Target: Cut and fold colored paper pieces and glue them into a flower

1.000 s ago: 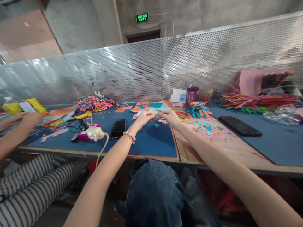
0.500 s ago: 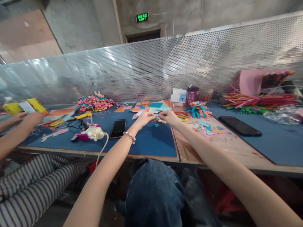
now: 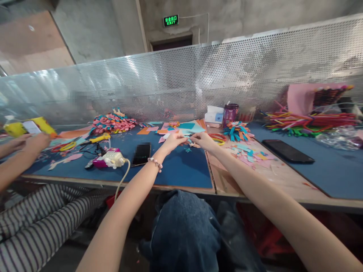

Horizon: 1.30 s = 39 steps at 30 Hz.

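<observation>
A: What do the two hands hold?
B: The left hand (image 3: pixel 172 143) and the right hand (image 3: pixel 204 141) meet at the fingertips, thumb and finger of each pinched nearly closed on a small blue piece of paper (image 3: pixel 189 139).
A: So the piece sits between them?
B: Yes, right at the grip. Its exact shape is too small to tell.
A: What lies just below the grip?
B: A little teal scrap (image 3: pixel 187 150), on the blue mat (image 3: pixel 181 172).
A: And beyond it?
B: Coloured paper sheets (image 3: pixel 185 127), with a paper box (image 3: pixel 214 116) and a purple cup (image 3: pixel 231 114) further back, to the right.
A: Closer on the right?
B: Red and yellow scissors (image 3: pixel 218 139) are just beside the right hand, then a blue and orange paper bundle (image 3: pixel 238 131) and loose paper scraps (image 3: pixel 251 153).
A: To the left of the grip?
B: A dark phone (image 3: pixel 141 154) lies near the left wrist with its bracelet (image 3: pixel 155 164). Past it are a power plug (image 3: pixel 113 158), a yellow glue gun (image 3: pixel 100 138) and a heap of pink and blue strips (image 3: pixel 113 122).
A: Anyone else?
B: Another person's hands (image 3: pixel 36 144), well apart at the far left.
</observation>
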Tool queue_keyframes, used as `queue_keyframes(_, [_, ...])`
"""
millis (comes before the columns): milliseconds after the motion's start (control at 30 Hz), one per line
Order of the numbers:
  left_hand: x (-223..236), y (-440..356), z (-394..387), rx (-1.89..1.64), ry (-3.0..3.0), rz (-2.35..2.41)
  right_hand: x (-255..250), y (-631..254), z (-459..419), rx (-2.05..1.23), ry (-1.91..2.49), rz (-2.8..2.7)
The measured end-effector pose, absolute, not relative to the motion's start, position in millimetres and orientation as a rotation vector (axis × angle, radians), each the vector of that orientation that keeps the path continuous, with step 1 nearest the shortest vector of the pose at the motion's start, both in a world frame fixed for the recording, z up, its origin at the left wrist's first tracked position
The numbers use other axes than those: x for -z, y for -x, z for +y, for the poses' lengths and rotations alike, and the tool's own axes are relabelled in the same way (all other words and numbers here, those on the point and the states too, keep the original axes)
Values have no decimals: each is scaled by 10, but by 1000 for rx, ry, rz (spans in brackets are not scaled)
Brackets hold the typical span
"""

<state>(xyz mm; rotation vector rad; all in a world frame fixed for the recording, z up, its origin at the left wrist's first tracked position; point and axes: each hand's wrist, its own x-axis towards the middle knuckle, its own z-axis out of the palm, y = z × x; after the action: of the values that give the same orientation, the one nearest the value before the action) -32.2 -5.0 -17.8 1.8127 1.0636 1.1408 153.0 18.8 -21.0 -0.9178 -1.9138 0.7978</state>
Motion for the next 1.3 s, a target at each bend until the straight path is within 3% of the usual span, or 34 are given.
queue_keyframes(167, [181, 318, -51, -1125, -1840, 1077, 203, -1550, 195, -759, 922, -1938])
queue_keyframes(533, [208, 338, -19, -1005, -1914, 1008, 283, -1590, 276, -1123, 804, -1798])
queue_keyframes(1300, [181, 340, -41, -995, -2029, 1020, 243, -1629, 202, -1090, 850, -1871])
